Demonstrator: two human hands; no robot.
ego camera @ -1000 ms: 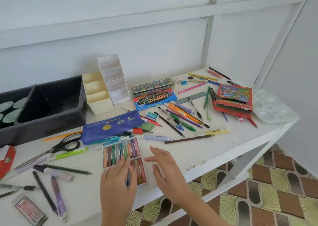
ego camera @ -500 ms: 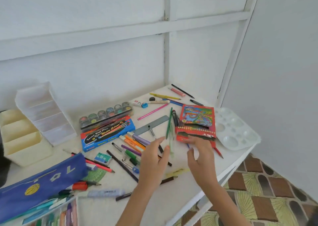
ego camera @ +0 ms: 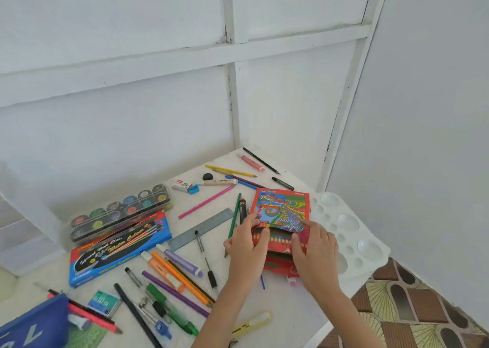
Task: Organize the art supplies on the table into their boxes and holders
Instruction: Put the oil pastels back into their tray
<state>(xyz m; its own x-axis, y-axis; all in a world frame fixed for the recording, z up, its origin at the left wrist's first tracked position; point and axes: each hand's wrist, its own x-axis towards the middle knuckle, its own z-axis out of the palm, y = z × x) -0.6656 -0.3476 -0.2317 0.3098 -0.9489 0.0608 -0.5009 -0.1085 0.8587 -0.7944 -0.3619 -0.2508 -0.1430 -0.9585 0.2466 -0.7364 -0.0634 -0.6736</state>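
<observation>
Head view: both hands work at the red colour-pencil box (ego camera: 283,210), which lies toward the right end of the desk (ego camera: 291,308), just beside the white paint palette (ego camera: 349,223). Left hand (ego camera: 248,244): fingers curled round the box's left edge, pinching its raised flap. Right hand (ego camera: 315,252): fingers clamped over the right side. A green pencil (ego camera: 235,215) and grey ruler (ego camera: 201,229) lie just left of the box.

Both hands grip the red pencil box (ego camera: 281,212) on the white table (ego camera: 296,310): left hand (ego camera: 247,251) and right hand (ego camera: 315,252) pinch its open flap.
</observation>
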